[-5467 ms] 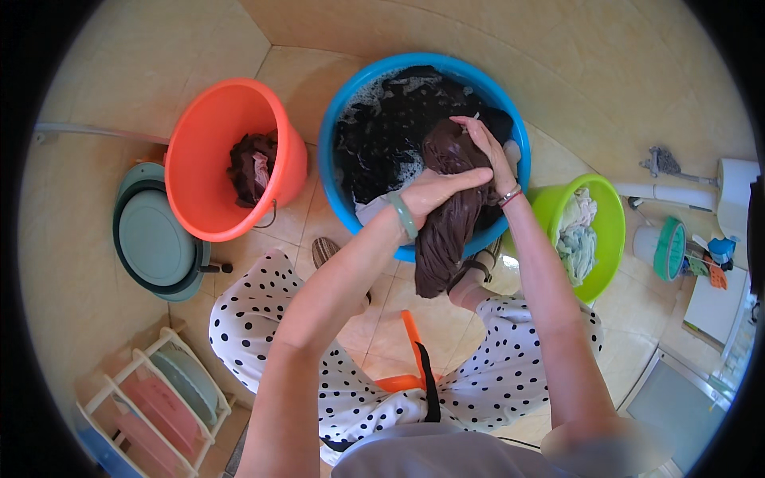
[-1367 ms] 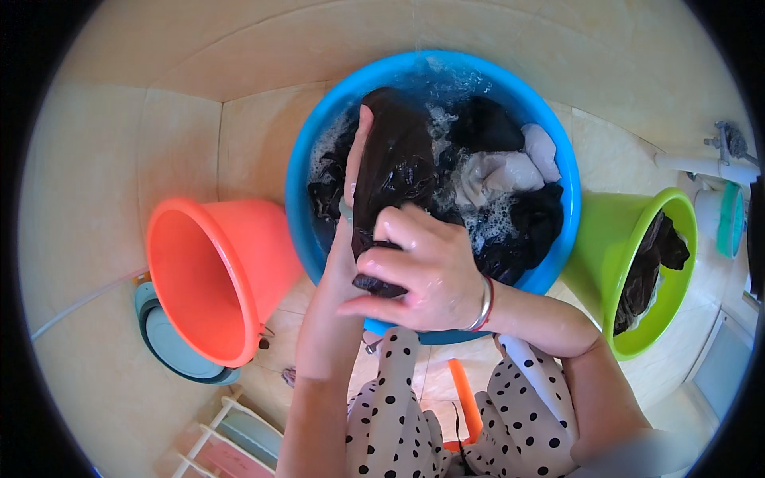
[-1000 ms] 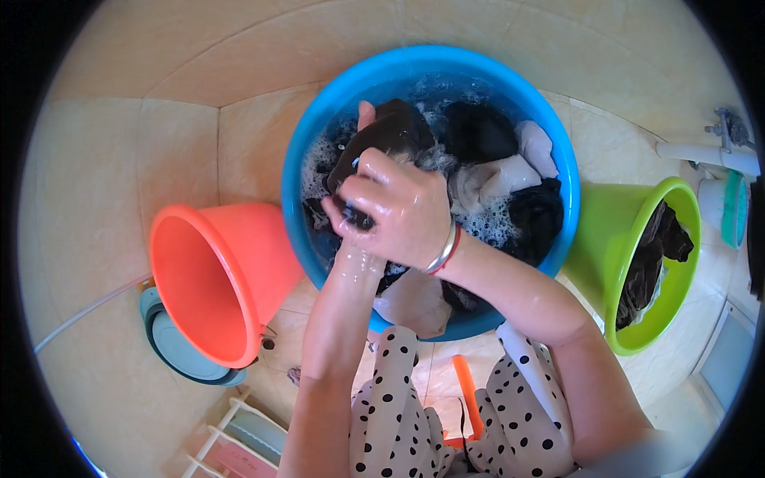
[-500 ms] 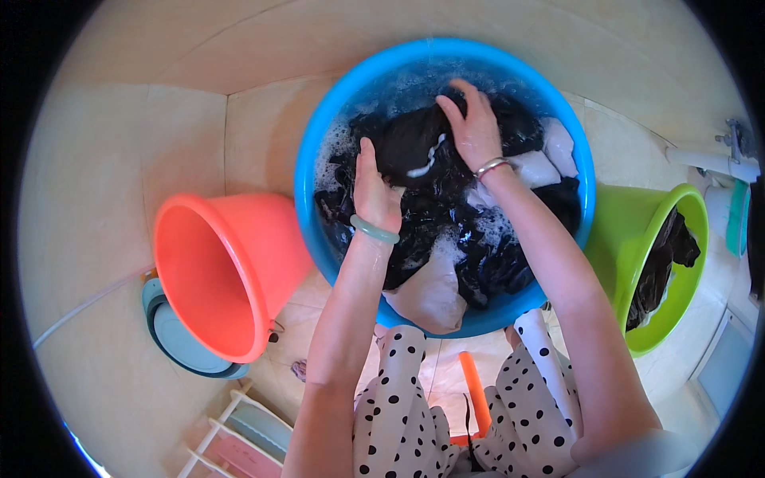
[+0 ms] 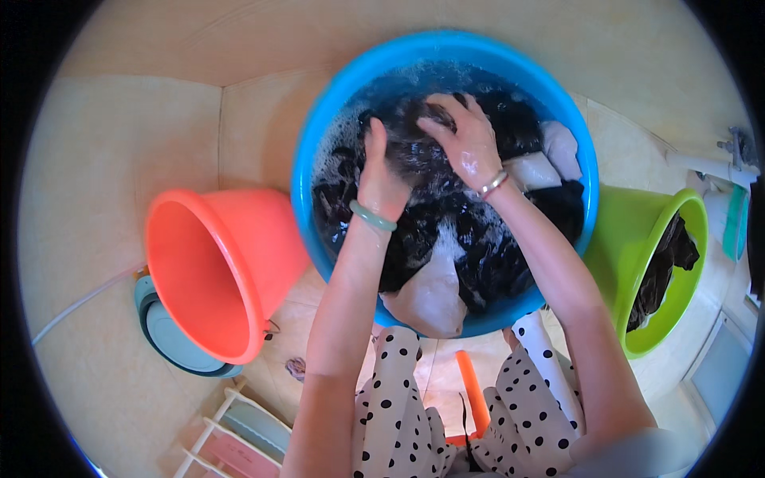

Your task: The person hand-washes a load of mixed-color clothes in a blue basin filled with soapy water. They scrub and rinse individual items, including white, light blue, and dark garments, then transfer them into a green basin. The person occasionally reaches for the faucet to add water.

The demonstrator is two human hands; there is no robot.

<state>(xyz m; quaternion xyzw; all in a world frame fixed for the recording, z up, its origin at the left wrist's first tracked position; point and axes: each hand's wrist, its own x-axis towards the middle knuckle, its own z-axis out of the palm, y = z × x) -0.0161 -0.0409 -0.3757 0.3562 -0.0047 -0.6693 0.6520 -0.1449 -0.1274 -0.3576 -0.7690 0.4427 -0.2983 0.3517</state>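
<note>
A big blue tub (image 5: 591,171) holds soapy water and a heap of wet black clothes (image 5: 494,263). My left hand (image 5: 382,177), with a pale green bangle above it, grips a dark garment (image 5: 414,147) at its left side; its thumb points up and its other fingers are hidden by the cloth. From the right, my right hand (image 5: 472,143), wearing a silver bangle, curls thumb and fingers over the same garment, which is smeared by motion and water. A whitish cloth (image 5: 430,295) lies at the near edge, and white pieces (image 5: 532,170) lie at the right.
A coral bucket (image 5: 275,247) lies tipped left of the tub, beside a grey-blue basin (image 5: 179,342). On the right, a tilted green bucket (image 5: 610,231) contains dark clothing (image 5: 657,275). A white rack (image 5: 209,438) stands at lower left; a pipe (image 5: 713,166) runs along the right wall.
The dark garment between my hands has sunk lower into the water and now blurs with motion. My right hand has shifted slightly down and nearer, its fingers more curled. My left thumb sits a little higher.
</note>
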